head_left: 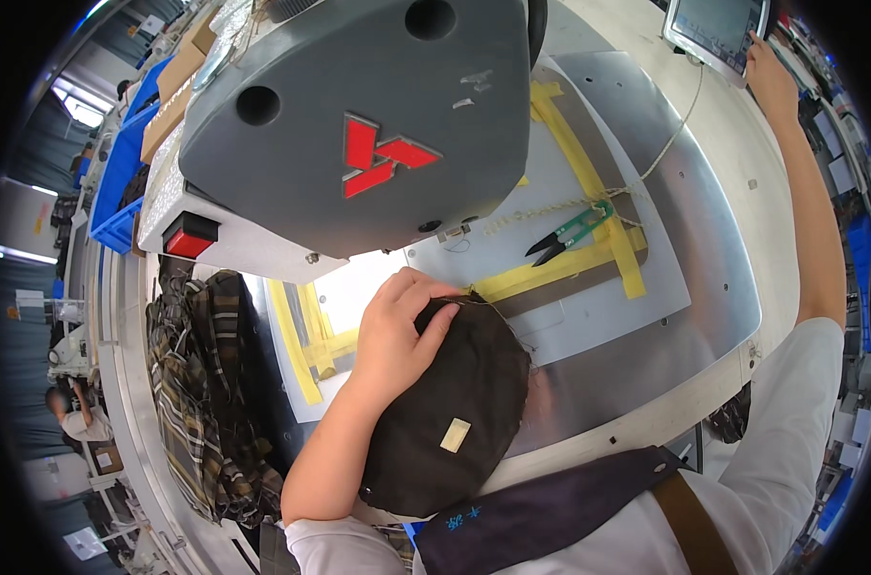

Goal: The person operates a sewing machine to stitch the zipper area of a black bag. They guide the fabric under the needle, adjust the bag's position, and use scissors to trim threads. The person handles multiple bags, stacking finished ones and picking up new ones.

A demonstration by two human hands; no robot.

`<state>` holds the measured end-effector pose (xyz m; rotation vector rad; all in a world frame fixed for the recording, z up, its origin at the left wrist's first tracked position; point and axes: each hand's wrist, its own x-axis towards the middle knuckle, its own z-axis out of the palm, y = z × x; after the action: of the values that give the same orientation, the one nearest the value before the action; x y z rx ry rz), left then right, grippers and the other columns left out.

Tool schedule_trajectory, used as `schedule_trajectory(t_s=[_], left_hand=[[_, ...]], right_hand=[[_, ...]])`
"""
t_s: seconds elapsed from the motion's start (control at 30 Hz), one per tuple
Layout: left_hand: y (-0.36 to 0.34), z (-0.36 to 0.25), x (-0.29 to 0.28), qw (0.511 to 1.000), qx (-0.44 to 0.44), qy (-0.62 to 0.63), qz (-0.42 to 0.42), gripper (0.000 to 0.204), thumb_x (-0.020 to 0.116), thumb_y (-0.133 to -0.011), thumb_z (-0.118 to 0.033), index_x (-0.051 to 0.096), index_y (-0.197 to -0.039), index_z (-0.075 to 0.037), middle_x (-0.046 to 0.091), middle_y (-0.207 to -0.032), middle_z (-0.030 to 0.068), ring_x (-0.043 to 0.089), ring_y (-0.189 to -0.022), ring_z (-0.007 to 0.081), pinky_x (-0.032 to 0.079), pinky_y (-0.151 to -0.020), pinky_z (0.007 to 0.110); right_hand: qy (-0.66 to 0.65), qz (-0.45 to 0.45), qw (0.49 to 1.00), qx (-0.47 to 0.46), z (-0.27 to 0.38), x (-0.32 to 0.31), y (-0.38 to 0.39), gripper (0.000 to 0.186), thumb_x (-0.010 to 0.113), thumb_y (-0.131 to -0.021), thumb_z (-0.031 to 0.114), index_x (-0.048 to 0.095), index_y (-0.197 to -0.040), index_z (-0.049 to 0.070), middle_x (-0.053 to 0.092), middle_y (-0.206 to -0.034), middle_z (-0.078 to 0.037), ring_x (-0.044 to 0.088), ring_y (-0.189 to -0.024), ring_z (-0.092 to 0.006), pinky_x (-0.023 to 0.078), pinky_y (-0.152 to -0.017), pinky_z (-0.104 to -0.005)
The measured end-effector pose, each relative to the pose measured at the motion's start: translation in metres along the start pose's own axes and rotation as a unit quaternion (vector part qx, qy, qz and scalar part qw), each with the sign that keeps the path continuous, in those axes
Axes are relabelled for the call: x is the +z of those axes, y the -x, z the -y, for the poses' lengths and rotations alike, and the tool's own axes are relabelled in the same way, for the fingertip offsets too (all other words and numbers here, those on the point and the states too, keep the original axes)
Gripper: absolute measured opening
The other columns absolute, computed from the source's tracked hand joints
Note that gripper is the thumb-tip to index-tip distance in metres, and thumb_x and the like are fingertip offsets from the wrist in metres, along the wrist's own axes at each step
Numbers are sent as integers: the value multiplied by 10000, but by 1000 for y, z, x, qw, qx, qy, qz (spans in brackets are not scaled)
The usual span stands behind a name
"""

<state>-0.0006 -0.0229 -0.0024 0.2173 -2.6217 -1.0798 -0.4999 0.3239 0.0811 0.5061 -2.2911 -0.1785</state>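
My left hand [402, 331] is closed on the top edge of a dark brown fabric piece [435, 422], thumb and fingers pinching it. Rounded in outline, the piece has a small cream patch [456, 435] and loose threads along its edge. It lies partly over the near side of the machine's metal plate [589, 398]. Far to the right, my right arm is stretched out; my right hand [773, 84] holds nothing and its extended index finger touches a touchscreen panel [718, 29]. Green-handled thread snips [572, 233] rest on the taped white sheet [598, 311].
A grey sewing machine head [359, 125] with a red emblem overhangs the plate. On its white base sits a red switch [188, 236]. Plaid fabric [191, 402] is heaped at the left, with a blue crate [119, 206] beyond. A cord [680, 134] runs toward the panel.
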Motion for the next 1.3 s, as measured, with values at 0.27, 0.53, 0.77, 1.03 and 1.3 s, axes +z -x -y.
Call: schedule_trajectory(t_s=[0.27, 0.53, 0.77, 1.03, 1.3], left_hand=[[1, -2, 1, 1000, 2, 7, 7, 128, 692, -788, -57, 682, -915, -47, 608, -887, 88, 599, -843, 276, 487, -746, 361], [1, -4, 0, 1000, 0, 9, 16, 151, 682, -780, 3, 663, -927, -26, 602, -884, 88, 597, -851, 247, 475, -776, 323], [2, -5, 2, 1000, 11, 8, 14, 131, 689, -788, -33, 676, -918, -44, 605, -882, 79, 601, -836, 258, 485, -743, 337], [2, -2, 2, 999, 23, 19, 22, 151, 680, -783, 2, 663, -931, -26, 597, -873, 92, 597, -844, 246, 475, -761, 319], [3, -2, 2, 999, 31, 6, 18, 150, 671, -776, 11, 654, -920, -24, 596, -873, 100, 595, -843, 263, 475, -768, 330]], right_hand=[[8, -17, 1000, -24, -10, 9, -3, 187, 466, -899, 181, 584, -971, 55, 509, -1387, 27, 654, -895, -298, 534, -735, -410], [16, -7, 1000, -17, -11, 9, -5, 188, 462, -901, 184, 580, -968, 54, 503, -1392, 25, 652, -890, -297, 537, -729, -402], [20, 5, 999, -26, -10, 3, -4, 188, 455, -906, 190, 567, -978, 58, 498, -1398, 31, 643, -924, -297, 526, -737, -398], [-66, -32, 997, -16, -16, 5, 2, 197, 461, -907, 201, 578, -1023, 92, 485, -1409, 46, 641, -929, -282, 507, -753, -387], [-136, -4, 991, 17, 13, -28, 43, 158, 483, -891, 157, 588, -1006, 129, 499, -1386, 78, 648, -874, -254, 504, -705, -355]])
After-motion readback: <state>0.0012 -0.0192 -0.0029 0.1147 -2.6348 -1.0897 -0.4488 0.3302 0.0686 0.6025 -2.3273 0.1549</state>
